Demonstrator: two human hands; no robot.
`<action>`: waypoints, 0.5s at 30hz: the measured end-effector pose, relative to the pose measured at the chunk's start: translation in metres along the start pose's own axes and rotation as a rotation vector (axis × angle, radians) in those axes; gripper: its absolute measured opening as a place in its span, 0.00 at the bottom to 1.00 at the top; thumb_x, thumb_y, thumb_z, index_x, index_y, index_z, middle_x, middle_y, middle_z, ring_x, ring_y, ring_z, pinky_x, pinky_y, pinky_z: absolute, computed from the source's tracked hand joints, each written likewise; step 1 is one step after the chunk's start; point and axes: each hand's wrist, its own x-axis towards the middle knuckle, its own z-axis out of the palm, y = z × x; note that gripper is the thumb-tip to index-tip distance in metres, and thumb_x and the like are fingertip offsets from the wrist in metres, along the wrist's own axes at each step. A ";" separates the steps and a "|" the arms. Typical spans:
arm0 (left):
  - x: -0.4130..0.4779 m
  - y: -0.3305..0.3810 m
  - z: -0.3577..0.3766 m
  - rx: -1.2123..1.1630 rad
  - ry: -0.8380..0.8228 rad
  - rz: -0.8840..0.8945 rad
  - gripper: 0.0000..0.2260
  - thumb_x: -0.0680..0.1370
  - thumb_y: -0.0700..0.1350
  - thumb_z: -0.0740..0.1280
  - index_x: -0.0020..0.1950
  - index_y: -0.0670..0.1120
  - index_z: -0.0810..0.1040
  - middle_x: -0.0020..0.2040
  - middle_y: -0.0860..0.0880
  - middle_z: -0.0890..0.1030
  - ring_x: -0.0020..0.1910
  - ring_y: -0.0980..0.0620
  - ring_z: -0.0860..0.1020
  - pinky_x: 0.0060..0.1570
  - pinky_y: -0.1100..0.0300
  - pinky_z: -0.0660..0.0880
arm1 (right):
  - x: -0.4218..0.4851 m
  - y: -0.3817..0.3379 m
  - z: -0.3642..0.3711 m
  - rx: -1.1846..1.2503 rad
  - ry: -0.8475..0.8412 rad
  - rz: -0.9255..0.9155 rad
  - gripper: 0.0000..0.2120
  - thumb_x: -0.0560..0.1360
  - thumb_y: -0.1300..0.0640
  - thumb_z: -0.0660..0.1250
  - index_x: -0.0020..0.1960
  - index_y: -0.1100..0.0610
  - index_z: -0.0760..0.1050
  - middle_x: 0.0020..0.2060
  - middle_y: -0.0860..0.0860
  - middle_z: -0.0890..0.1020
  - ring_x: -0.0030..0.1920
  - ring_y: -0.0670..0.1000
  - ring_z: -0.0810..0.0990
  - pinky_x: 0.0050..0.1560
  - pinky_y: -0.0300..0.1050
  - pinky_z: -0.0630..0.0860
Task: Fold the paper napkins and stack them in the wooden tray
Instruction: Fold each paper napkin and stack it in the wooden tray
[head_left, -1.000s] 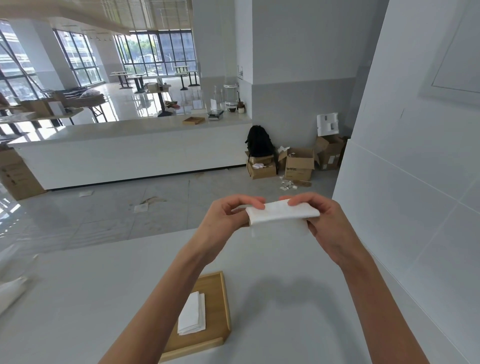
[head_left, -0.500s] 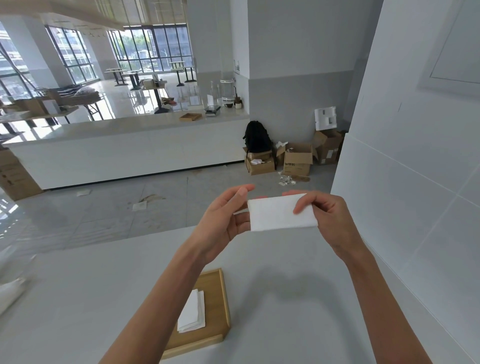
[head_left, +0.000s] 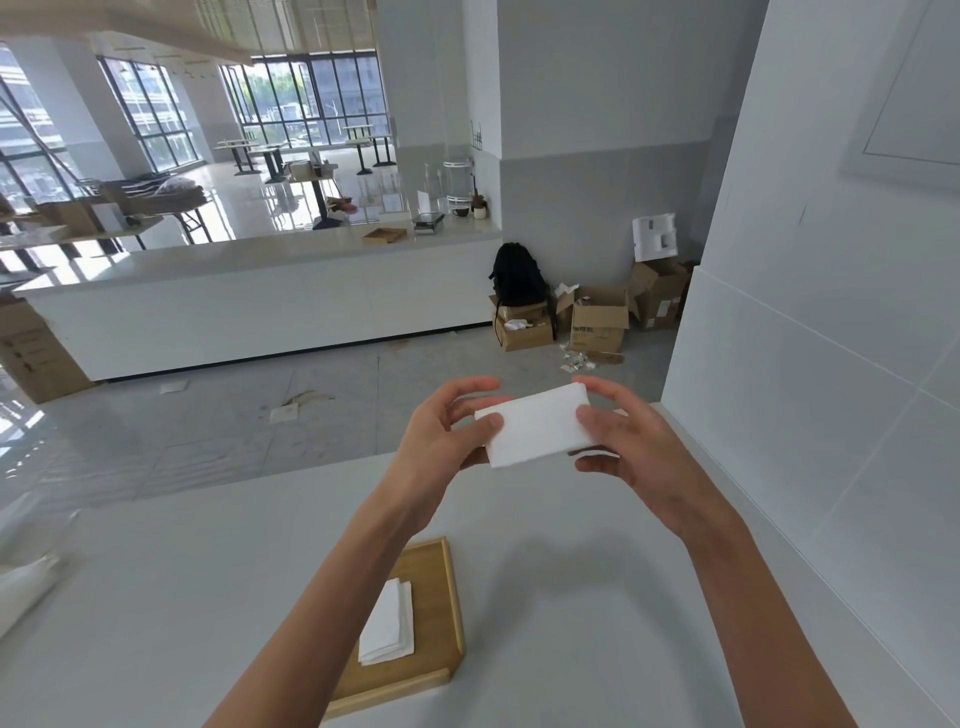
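A folded white paper napkin is held in the air above the far part of the white table. My left hand pinches its left end between thumb and fingers. My right hand pinches its right end the same way. Below my left forearm lies the wooden tray, which holds a small stack of folded napkins. The forearm hides the tray's left part.
More white napkins lie at the table's left edge, blurred. A white wall runs along the table's right side. Beyond the table's far edge the floor drops away, with cardboard boxes and a long white counter.
The napkin was turned from edge-on to flat-facing and now tilts, right end higher. My left hand took hold of its left end again after opening half a second ago. View shifted slightly.
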 end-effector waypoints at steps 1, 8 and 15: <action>0.000 -0.002 -0.001 0.010 -0.011 -0.022 0.15 0.80 0.35 0.67 0.65 0.47 0.77 0.58 0.45 0.84 0.52 0.48 0.84 0.44 0.60 0.81 | 0.000 0.002 0.000 -0.025 0.014 -0.020 0.17 0.77 0.53 0.68 0.65 0.44 0.73 0.50 0.47 0.86 0.49 0.51 0.85 0.46 0.43 0.82; -0.001 -0.004 -0.001 0.209 -0.155 -0.153 0.10 0.80 0.42 0.69 0.61 0.45 0.81 0.49 0.43 0.87 0.45 0.51 0.84 0.48 0.57 0.80 | 0.003 -0.003 0.007 -0.258 -0.074 -0.108 0.19 0.78 0.58 0.68 0.66 0.43 0.74 0.46 0.48 0.86 0.45 0.46 0.81 0.42 0.37 0.79; 0.001 -0.005 0.004 0.075 0.046 -0.074 0.07 0.81 0.41 0.67 0.58 0.42 0.78 0.49 0.38 0.86 0.45 0.49 0.84 0.47 0.57 0.81 | 0.005 -0.001 0.023 -0.100 -0.034 -0.088 0.31 0.73 0.47 0.70 0.73 0.40 0.62 0.53 0.49 0.86 0.52 0.47 0.84 0.51 0.43 0.82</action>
